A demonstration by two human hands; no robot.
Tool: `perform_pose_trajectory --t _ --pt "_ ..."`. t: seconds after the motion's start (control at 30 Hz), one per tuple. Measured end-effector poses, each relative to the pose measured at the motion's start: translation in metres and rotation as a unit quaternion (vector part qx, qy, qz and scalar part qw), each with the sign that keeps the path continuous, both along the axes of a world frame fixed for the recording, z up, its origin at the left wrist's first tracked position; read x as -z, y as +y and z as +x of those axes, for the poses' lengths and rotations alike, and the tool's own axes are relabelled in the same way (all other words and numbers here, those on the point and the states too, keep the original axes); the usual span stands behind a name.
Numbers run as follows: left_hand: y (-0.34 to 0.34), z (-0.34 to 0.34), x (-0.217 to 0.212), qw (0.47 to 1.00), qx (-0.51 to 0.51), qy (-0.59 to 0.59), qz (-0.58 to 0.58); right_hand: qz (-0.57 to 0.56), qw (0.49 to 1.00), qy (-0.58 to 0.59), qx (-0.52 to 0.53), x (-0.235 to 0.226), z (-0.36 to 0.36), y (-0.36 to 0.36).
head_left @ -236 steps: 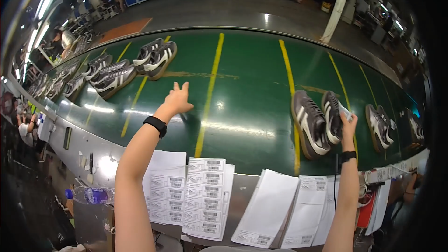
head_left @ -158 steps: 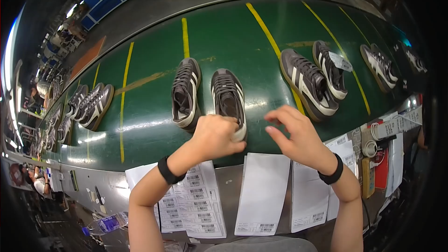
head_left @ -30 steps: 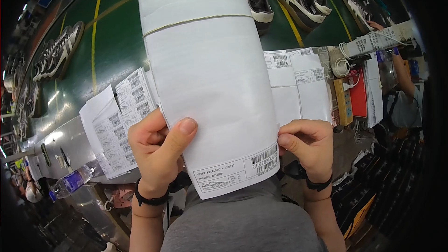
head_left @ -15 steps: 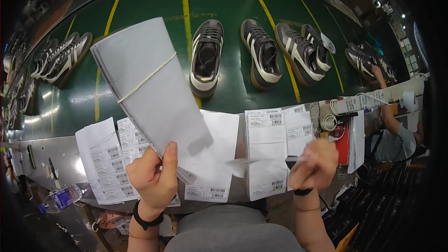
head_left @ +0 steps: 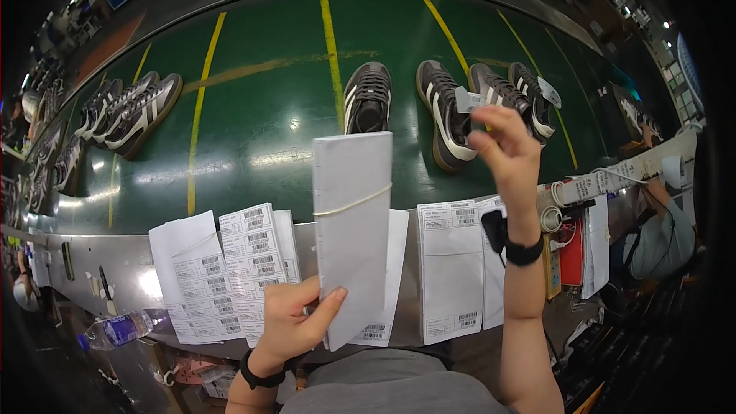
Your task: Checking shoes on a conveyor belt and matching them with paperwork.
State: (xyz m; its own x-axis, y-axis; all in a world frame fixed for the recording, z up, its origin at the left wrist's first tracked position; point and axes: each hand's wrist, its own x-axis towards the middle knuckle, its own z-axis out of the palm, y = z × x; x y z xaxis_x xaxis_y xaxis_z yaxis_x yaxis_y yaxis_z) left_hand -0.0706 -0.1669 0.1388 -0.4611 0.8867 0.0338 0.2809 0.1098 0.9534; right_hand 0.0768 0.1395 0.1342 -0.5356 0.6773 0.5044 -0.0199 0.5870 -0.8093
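Green belt (head_left: 261, 119) behind, left grip (head_left: 300, 320) clamps papers (head_left: 353, 241); right grip (head_left: 510, 147) parted beside label (head_left: 466, 100).

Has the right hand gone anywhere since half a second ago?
Yes, forward: level with the metal counter before, the right hand now reaches past it, over the green belt.

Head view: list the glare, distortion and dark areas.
Head view: pale glare streaks the green belt, and a white hot spot sits on the metal ledge at left. Head view: the belt's far edge bows and corners go black. Head view: the paper bundle in the left hand shows no glare.
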Motion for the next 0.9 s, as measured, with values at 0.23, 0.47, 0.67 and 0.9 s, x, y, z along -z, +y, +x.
perform_pose_trajectory --t 0.23,0.47,0.67,0.9 --pt "0.019 0.039 -0.012 0.979 0.154 0.069 0.117 0.175 0.980 -0.087 0.021 -0.021 0.029 -0.125" --pt "-0.004 0.047 -0.015 0.978 0.182 0.089 0.049 -0.177 0.971 -0.132 -0.088 -0.041 0.072 -0.136" --pt "-0.015 0.000 0.002 0.958 0.279 0.025 -0.057 -0.449 0.800 0.098 -0.386 -0.031 0.144 -0.105" --pt "0.017 0.012 -0.003 0.983 0.088 -0.149 -0.062 -0.307 0.948 -0.048 -0.066 -0.003 0.128 -0.121"
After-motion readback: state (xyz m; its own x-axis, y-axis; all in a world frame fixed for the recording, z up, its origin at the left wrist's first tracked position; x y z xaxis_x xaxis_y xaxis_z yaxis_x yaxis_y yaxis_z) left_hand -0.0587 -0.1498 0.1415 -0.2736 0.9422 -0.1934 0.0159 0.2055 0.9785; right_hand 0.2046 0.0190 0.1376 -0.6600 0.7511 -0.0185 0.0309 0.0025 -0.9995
